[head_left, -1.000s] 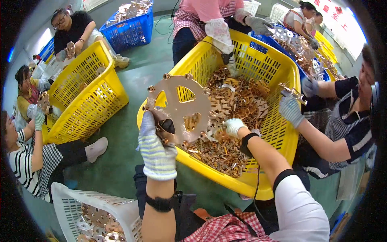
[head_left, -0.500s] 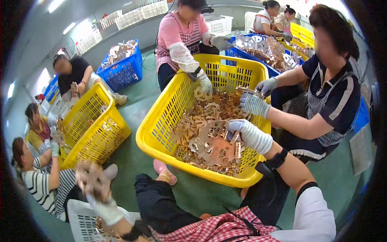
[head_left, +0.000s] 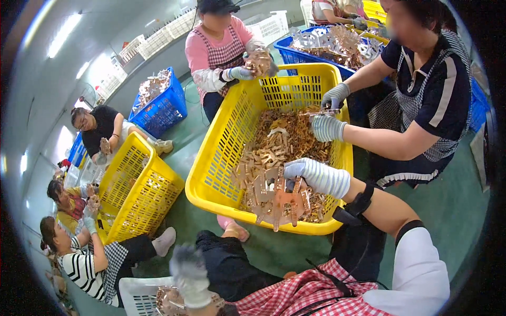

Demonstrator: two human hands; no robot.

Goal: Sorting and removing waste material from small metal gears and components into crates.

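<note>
My right hand [head_left: 319,176], in a striped knit glove, is closed on a flat copper-coloured metal part [head_left: 284,203] with slots and prongs. It holds the part tilted over the near side of a big yellow basket [head_left: 295,227]. Many small metal pieces [head_left: 282,142] lie heaped in that basket. My left hand [head_left: 191,279], gloved and smeared by motion, is raised beside a white basket [head_left: 138,295] at lower left. No part shows in it, and its finger pose is unclear. Copper-coloured metal parts [head_left: 169,301] lie in the white basket.
Across the yellow basket, a person in pink [head_left: 232,45] holds metal parts; at right, another person's gloved hands [head_left: 328,126] work over the rim. A second yellow basket [head_left: 142,184] with several workers stands left. Blue baskets [head_left: 161,108] of metal parts stand behind.
My left hand has moved right and down, and the metal part it held no longer shows in it. My right hand has shifted slightly left with its part. The view has turned.
</note>
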